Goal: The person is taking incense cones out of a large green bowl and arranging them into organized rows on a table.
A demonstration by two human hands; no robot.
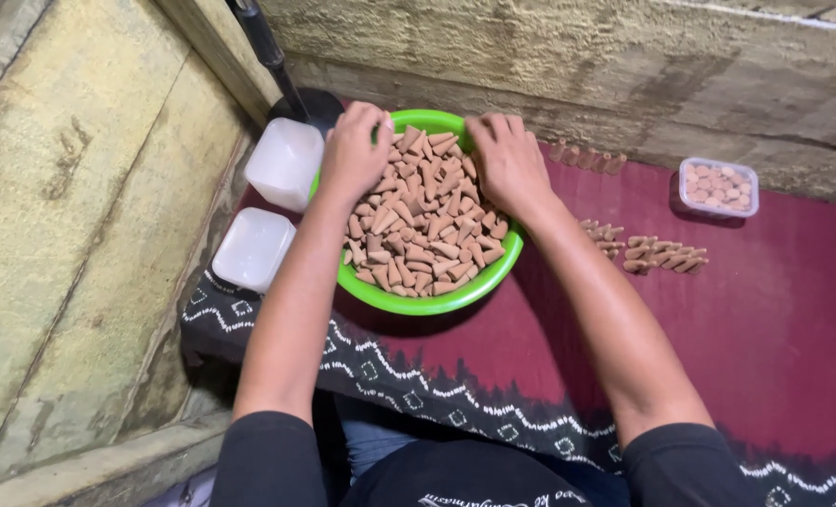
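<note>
A bright green bowl [493,272] sits on a dark red patterned cloth [765,329], filled with several small tan cone-shaped pieces [427,230]. My left hand [354,150] rests palm down on the cones at the bowl's far left side, fingers curled into the pile. My right hand [504,160] lies on the cones at the far right side, fingers bent over the rim area. Whether either hand has cones gripped beneath it is hidden.
Two white square plastic containers [284,161] [253,246] stand left of the bowl. A small clear box of cones [718,186] sits at the far right. Loose cones lie in rows [664,255] and along the wall [587,157]. A dark stand [291,89] leans in the corner.
</note>
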